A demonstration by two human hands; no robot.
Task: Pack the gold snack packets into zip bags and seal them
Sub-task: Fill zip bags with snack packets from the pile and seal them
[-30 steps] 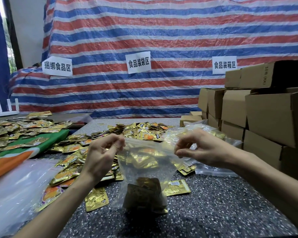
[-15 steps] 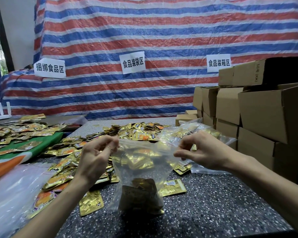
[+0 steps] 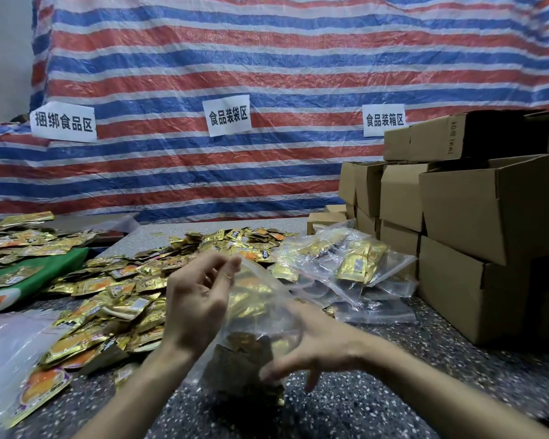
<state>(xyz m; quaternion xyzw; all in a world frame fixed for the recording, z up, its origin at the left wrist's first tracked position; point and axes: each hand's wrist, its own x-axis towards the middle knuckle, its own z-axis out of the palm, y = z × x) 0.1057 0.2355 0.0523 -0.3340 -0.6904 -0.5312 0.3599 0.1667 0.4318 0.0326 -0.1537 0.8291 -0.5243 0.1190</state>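
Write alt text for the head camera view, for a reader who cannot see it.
A person's left hand pinches the top of a zip bag holding gold snack packets, the right hand open against its side. Loose packets litter the table, cardboard boxes stacked at right.

Left hand point(image 3: 197, 299) pinches the zip bag point(image 3: 257, 299) top; right hand point(image 3: 320, 346) spreads against its side; gold packets point(image 3: 114, 296) lie left of both.

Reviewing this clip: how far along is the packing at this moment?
Done: several filled zip bags lie by the cardboard boxes. In hand: a bag holding gold packets at its bottom, its top pinched by the left hand, the blurred right hand against its side; whether sealed is unclear. Remaining: a large pile of loose packets on the table.
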